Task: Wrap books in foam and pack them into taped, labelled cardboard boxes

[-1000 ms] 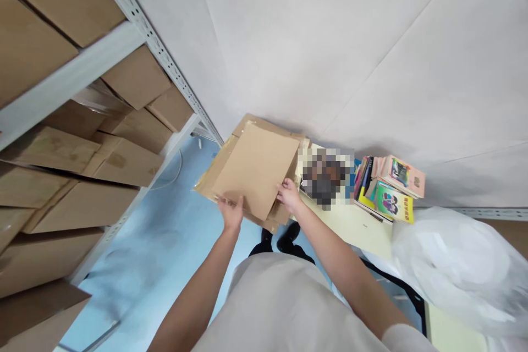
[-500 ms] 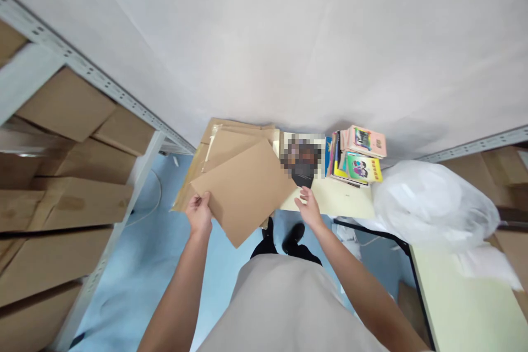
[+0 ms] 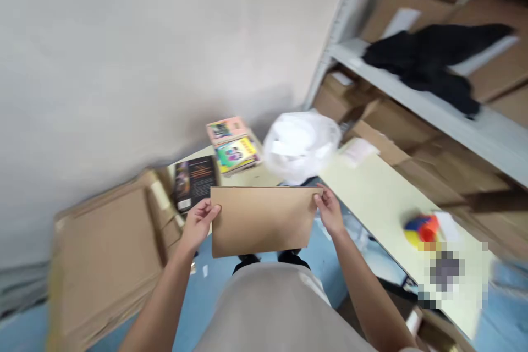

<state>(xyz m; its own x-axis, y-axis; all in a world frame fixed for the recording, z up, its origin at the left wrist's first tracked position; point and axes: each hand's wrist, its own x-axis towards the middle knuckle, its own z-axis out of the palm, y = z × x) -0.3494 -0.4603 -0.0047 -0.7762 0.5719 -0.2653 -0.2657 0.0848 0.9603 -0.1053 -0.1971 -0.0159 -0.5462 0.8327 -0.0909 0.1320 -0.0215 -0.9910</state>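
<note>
Right, both hands are on the cardboard sheet now, one at each end! The left hand [image 3: 198,221] has the near-left edge pinched, thumb lying flat on the brown face, and the right hand [image 3: 329,210] grips the opposite edge up by its top corner, fingers tucked behind. It's a firm two-sided hold, and the cardboard sheet [image 3: 262,220] is up in the air in front of the person's body, just above the dark shoes [image 3: 291,256], its long top edge running nearly level. Beyond that edge sits a pale tabletop [image 3: 249,179], where a dark book [image 3: 196,181] lies just beyond the left hand, partly tucked behind the sheet's corner. Next to it, a pile of colourful books [image 3: 234,148], pink and yellow-green covers on top, and then a puffy translucent plastic bag [image 3: 301,146]. Over to the left, a broad stack of flattened cardboard [image 3: 109,258] leans into view, well apart from the sheet. Across on the right runs a second pale table [image 3: 367,195], carrying a red, blue and yellow item [image 3: 423,228] too blurred to name, and above it a shelf [image 3: 350,58] with black cloth [image 3: 429,60] draped over its edge.
</note>
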